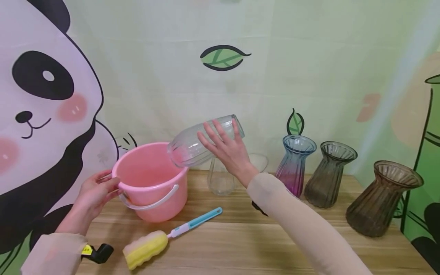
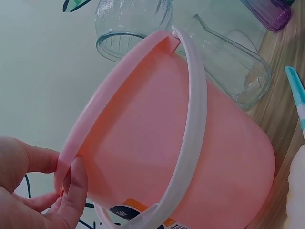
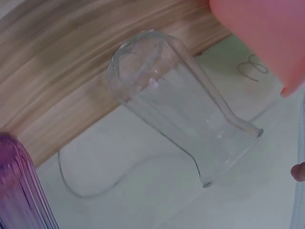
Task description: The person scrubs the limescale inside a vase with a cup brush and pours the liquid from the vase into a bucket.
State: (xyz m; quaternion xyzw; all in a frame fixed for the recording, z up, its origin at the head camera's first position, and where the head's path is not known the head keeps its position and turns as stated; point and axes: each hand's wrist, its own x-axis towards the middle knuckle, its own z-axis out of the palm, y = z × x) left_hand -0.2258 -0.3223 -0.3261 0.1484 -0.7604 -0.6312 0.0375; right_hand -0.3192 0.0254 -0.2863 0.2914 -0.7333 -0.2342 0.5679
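Note:
Thumb and fingers of my left hand (image 1: 97,189) pinch the left rim of a pink plastic bucket (image 1: 161,206) with a white handle (image 2: 193,109). My right hand (image 1: 228,147) holds a clear ribbed glass vase (image 1: 187,147) in the air, its fingers spread over the side and its thumb hidden. The vase is tilted, one end at the bucket's right rim. In the right wrist view only a fingertip (image 3: 299,171) and a strip of that vase show. Behind the right hand another clear glass vase (image 3: 167,95) stands on the table, partly hidden in the head view.
A blue-and-purple vase (image 1: 292,168), a grey vase (image 1: 324,179) and a brown vase (image 1: 378,202) stand to the right on the wooden table (image 1: 220,244). A sponge brush (image 1: 148,246) with a blue-and-white handle lies before the bucket. A panda-printed cloth (image 1: 154,76) hangs behind.

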